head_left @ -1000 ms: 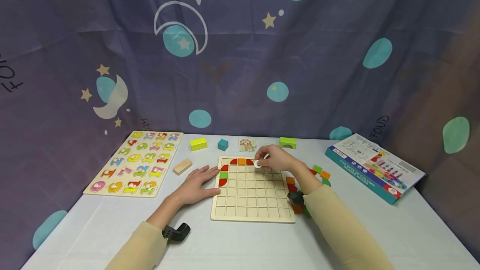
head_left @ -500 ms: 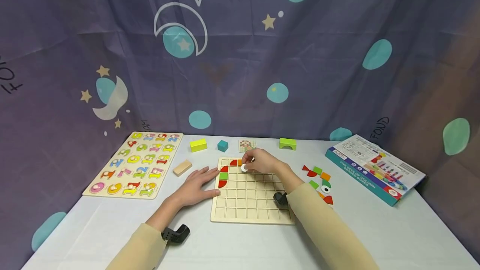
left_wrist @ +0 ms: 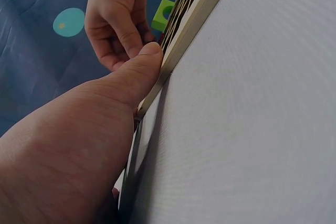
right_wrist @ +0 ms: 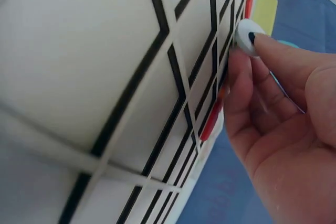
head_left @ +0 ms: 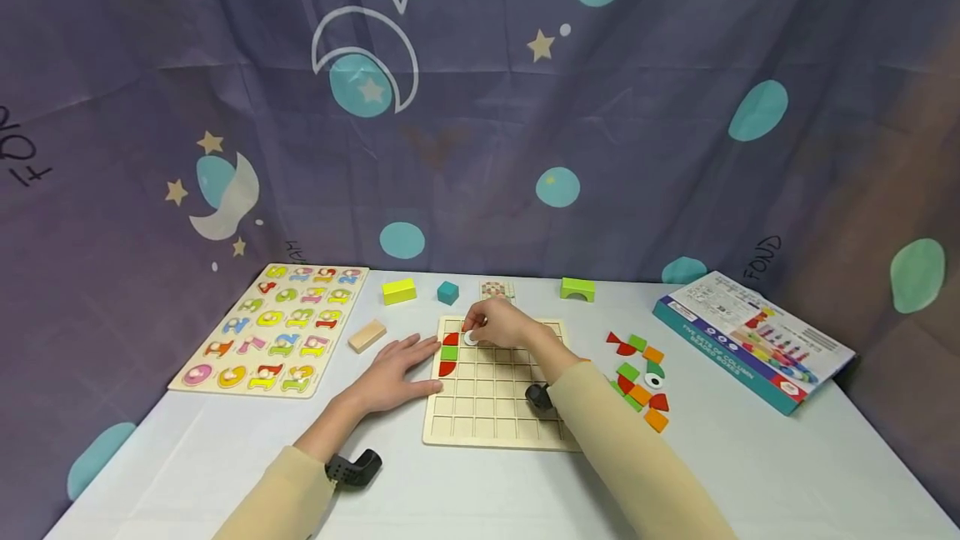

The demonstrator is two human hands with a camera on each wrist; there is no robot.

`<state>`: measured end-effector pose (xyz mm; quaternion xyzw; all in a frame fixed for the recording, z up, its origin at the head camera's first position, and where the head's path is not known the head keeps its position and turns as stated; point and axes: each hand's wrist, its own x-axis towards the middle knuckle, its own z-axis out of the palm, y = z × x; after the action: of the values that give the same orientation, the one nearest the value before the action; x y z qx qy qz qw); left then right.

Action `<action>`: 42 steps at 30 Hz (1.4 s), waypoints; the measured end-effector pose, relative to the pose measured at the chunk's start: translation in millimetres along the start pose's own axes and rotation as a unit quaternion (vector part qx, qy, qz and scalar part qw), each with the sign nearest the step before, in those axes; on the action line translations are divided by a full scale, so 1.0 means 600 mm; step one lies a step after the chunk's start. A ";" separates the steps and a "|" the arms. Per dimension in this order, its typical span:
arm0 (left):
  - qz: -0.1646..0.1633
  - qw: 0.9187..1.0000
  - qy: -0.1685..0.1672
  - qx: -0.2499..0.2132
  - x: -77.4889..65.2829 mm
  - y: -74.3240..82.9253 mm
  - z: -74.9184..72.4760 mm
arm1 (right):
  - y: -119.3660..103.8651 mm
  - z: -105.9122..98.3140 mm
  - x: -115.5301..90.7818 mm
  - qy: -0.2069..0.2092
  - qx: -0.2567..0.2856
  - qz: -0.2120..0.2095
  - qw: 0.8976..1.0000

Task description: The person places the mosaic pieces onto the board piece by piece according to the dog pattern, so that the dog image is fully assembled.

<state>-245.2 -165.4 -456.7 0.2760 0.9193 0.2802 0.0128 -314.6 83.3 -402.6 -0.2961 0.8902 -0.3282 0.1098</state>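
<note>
My right hand [head_left: 501, 323] pinches a round white disc [head_left: 470, 338] with a black dot [right_wrist: 252, 38] between thumb and fingers. It is close over the upper left cells of a wooden grid board [head_left: 487, 407]. Along the board's left column sit a green square [head_left: 449, 352] and red curved pieces [head_left: 447, 368] above and below it. Red pieces in the top row are mostly hidden behind the right hand. My left hand [head_left: 395, 372] lies with spread fingers at the board's left edge; in the left wrist view its thumb [left_wrist: 142, 72] touches the rim.
Loose red, green and orange pieces [head_left: 642, 394], one with an eye, lie right of the board. Behind it are a yellow block [head_left: 399, 291], teal cube [head_left: 447, 292], picture card [head_left: 497, 288] and green arch [head_left: 577, 289]. A number puzzle [head_left: 273, 332] lies left, a box [head_left: 750, 340] right.
My right hand has moved left across the top of the board with the white disc, uncovering more loose pieces at the right. My left hand has stayed in place.
</note>
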 end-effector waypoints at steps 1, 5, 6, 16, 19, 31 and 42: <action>-0.001 1.000 0.000 0.000 0.000 0.000 0.000 | -0.001 0.001 0.001 0.002 -0.008 0.000 1.000; -0.007 1.000 -0.001 -0.003 0.001 0.000 0.001 | -0.003 0.003 0.005 0.008 -0.023 0.009 1.000; -0.008 1.000 -0.002 -0.004 0.001 0.000 0.001 | -0.003 0.004 0.005 0.007 -0.023 0.012 1.000; -0.017 1.000 -0.003 -0.005 0.001 0.002 -0.002 | -0.005 0.007 0.007 0.013 -0.053 0.024 0.998; -0.017 1.000 -0.002 -0.007 0.000 0.001 -0.001 | -0.006 0.008 0.006 0.012 -0.059 0.026 0.998; -0.006 1.000 -0.004 -0.002 -0.001 0.000 0.001 | -0.003 0.003 -0.005 0.006 -0.036 0.014 0.999; -0.017 1.000 -0.002 0.001 0.001 0.002 0.002 | 0.019 -0.042 -0.060 0.018 -0.022 0.013 1.000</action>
<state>-245.0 -163.8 -457.4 0.2607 0.9243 0.2780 0.0195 -300.7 124.4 -390.9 -0.2810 0.9027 -0.3128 0.0911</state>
